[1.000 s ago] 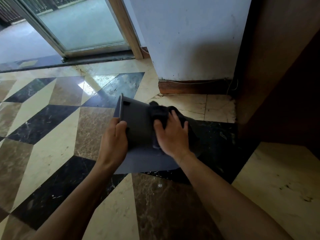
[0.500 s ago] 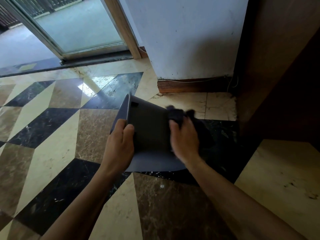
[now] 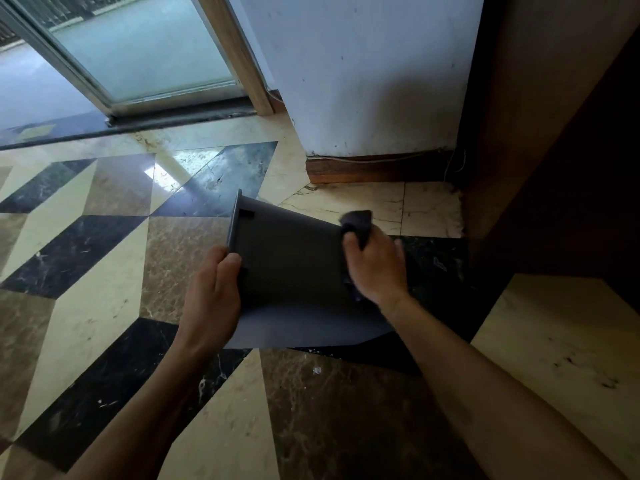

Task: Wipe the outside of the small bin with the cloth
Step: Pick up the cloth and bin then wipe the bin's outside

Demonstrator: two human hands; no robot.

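A small dark grey bin (image 3: 291,265) is held tipped on its side above the floor, its rim to the left and its base to the right. My left hand (image 3: 213,299) grips the bin at the rim end. My right hand (image 3: 375,268) presses a dark cloth (image 3: 358,221) against the bin's base end; part of the cloth sticks out above my fingers. The bin's mouth faces away to the left and its inside is hidden.
The floor is patterned marble in black, brown and cream (image 3: 104,271). A white wall block with a wooden skirting (image 3: 374,169) stands behind the bin. A dark wooden panel (image 3: 554,168) rises at the right. A glass sliding door (image 3: 138,53) is at the far left.
My right hand has slid the cloth rightward along the bin's side, from its middle to the base end. The bin's upper side is now uncovered. My left hand keeps its grip near the rim.
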